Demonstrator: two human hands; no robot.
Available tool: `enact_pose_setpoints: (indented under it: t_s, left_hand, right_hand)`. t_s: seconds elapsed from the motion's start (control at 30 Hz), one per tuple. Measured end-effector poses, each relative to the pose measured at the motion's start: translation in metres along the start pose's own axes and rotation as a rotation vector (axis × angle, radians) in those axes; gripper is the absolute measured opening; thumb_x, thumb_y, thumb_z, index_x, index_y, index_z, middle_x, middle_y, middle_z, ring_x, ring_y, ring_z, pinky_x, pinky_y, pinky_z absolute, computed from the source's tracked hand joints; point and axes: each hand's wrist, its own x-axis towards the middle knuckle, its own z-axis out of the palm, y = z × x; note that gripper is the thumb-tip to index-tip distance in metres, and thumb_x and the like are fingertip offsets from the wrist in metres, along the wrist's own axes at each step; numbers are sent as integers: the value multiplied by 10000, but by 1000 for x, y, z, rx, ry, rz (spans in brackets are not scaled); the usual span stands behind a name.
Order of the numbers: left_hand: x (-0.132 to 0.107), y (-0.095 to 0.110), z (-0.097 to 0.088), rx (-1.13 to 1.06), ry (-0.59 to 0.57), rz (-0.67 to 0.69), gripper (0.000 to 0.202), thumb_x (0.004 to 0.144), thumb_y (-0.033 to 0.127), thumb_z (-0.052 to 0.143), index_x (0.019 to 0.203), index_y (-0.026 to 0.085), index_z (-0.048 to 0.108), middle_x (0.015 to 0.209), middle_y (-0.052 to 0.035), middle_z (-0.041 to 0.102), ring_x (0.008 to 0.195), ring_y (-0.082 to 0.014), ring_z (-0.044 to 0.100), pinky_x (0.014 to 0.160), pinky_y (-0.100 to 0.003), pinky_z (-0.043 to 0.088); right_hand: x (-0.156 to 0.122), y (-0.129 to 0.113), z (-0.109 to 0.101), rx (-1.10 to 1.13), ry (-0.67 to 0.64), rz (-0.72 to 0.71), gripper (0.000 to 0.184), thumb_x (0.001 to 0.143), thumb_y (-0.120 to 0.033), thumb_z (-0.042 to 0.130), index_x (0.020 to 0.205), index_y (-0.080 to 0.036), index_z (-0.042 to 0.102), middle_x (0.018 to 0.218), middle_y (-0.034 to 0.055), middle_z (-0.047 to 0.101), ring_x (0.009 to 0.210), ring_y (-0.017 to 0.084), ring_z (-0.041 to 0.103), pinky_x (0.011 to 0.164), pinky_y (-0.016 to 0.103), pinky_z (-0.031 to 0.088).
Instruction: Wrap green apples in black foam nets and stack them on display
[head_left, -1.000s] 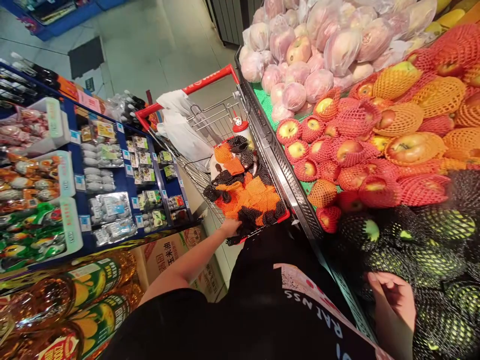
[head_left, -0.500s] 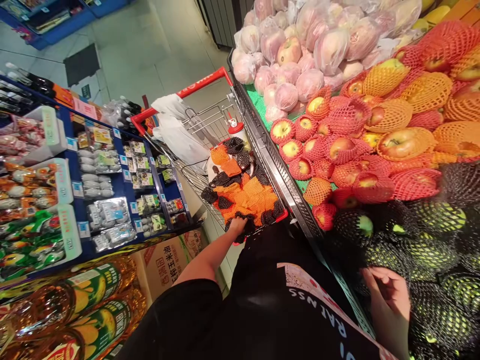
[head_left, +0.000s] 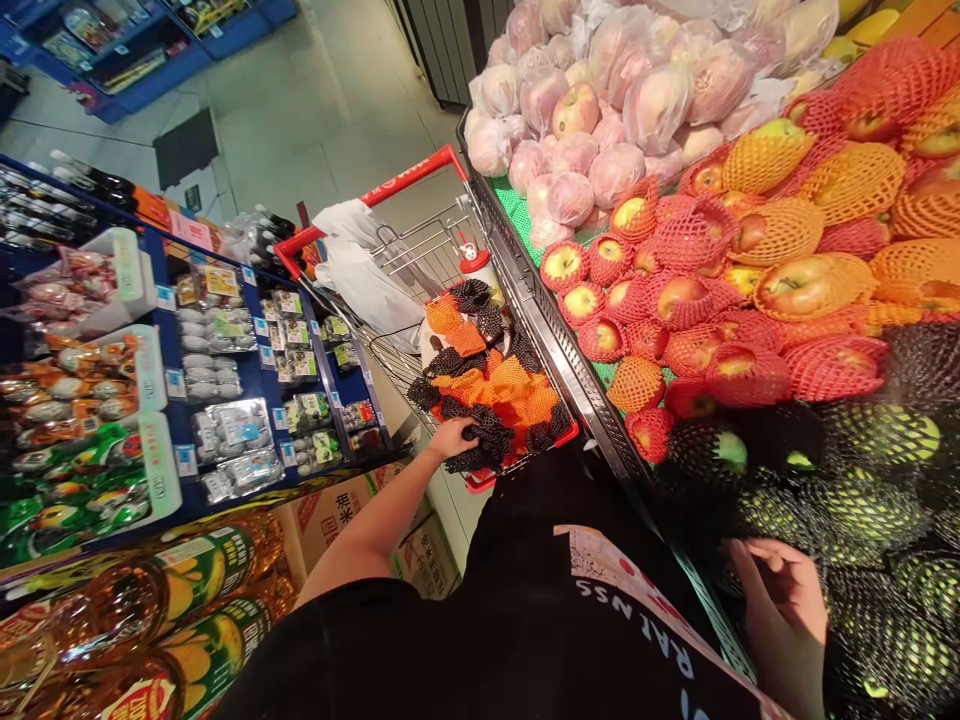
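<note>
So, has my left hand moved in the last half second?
Yes: judged against the fruit stand, your left hand has shifted left in the picture, away from it.

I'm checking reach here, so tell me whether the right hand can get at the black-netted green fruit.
Probably yes: the right hand is right by the black-netted green fruit, and nothing visible stands between them.

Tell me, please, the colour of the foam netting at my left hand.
The foam netting is black; head view.

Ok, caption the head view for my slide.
Left hand at black netting in a shopping cart, right hand near netted green fruit.
</note>
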Motion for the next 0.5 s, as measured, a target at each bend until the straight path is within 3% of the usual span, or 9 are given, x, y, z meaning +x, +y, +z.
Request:
enact_pose_setpoints:
  t_s: [0.2, 0.27, 0.4, 0.47, 0.5]
  left_hand:
    - [12, 10, -3, 86, -45, -41, 407, 981, 437, 605, 1303, 188, 605, 1315, -112, 634, 1159, -256, 637, 999, -492, 534]
    - [9, 17, 3, 127, -50, -73, 549, 970, 440, 606, 1435, 170, 494, 1316, -151, 634, 1170, -287, 641, 994, -500, 528]
    - [1, 36, 22, 172, -138, -42, 1093, 813, 380, 763, 1615, 91, 79, 1138, -216, 724, 1104, -368, 696, 917, -443, 545]
    - [1, 45, 32, 190, -196, -15, 1159, 763, 347, 814, 1619, 115, 68, 1102, -196, 739, 1071, -368, 710, 906, -440, 550]
    - [2, 49, 37, 200, -221, -7, 1083, 781, 355, 810, 1611, 139, 149, 1125, -181, 733, 1066, -351, 710, 914, -452, 552]
  right_hand:
    - [-2, -15, 2, -9, 5, 22, 505, 653, -585, 853, 919, -220, 628, 870, 5, 645, 872, 223, 600, 839, 405, 425]
    - [-3, -17, 2, -31, -1, 18, 503, 663, -599, 833, 916, -216, 628, 871, 13, 653, 868, 227, 599, 831, 410, 426]
    - [-5, -14, 0, -55, -6, -4, 490, 684, -579, 821, 957, -214, 641, 901, 8, 640, 882, 223, 589, 864, 425, 421]
    - [-6, -13, -1, -52, -1, 0, 492, 680, -562, 830, 977, -215, 647, 918, 6, 639, 889, 222, 587, 872, 426, 419]
    - [-7, -13, -1, -56, 1, 4, 492, 681, -561, 830, 980, -215, 649, 922, 8, 642, 887, 222, 585, 865, 423, 419]
